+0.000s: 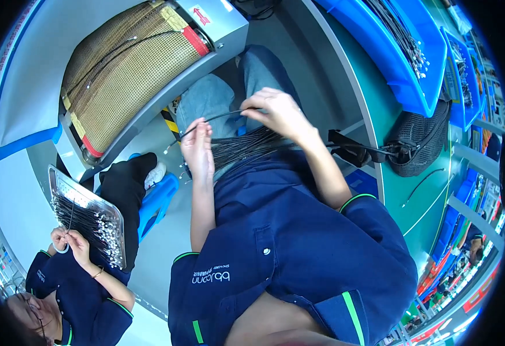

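Observation:
A thin black cable (223, 116) is stretched between my two hands above my lap. My left hand (199, 149) pinches it near one end, where a small light-coloured connector (167, 149) hangs out past the fingers. Higher and to the right, my right hand (280, 113) grips the same cable between thumb and fingers, covering its other end. Below them a thick bundle of black cables (238, 148) lies across my lap, its right part passing under my right forearm.
To the left, a co-worker handles a cable over a metal tray (52, 174) of white-tipped cables. A mesh conveyor belt (131, 69) carries a few cables ahead. Right, a green table (422, 199) holds blue bins (399, 86), a black mesh bag (417, 144) and a loose cable (422, 187).

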